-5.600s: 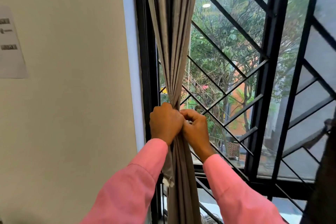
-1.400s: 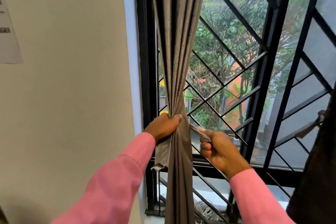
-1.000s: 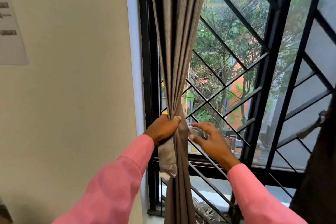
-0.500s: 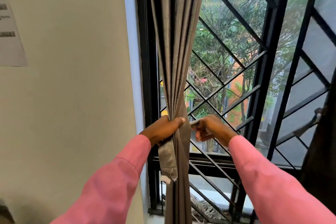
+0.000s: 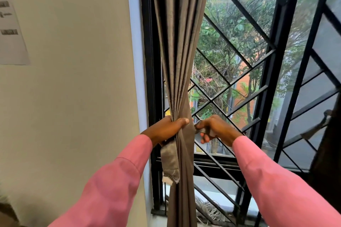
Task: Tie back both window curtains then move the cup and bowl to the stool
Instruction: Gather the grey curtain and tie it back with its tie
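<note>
- The grey curtain point(image 5: 180, 64) hung gathered into one narrow bunch at the left side of the window, its left edge just beside the black window frame point(image 5: 147, 61) and its right edge against open glass.
- The left hand point(image 5: 166, 130) was wrapped tight around the bunch at its narrowest point, thumb lying across the near face of the folds.
- Below that hand a loose end of the grey tie-back strap point(image 5: 170, 162) dangled, frayed at its lower edge, touching the curtain.
- The right hand point(image 5: 215, 129) was just to the right of the bunch, fingers curled and pinching the other strap end.
- Right of the curtain there was open room in front of the pane, but the black diagonal window grille point(image 5: 238, 83) stood close behind the right hand.
- To the left the cream wall point(image 5: 73, 88) ran up to the frame, with a paper sheet point(image 5: 11, 29) stuck on it, well apart from the hands.
- At far right a dark curtain edge point(image 5: 328, 153) showed, partly out of view.
- The cup, bowl and stool did not show.
</note>
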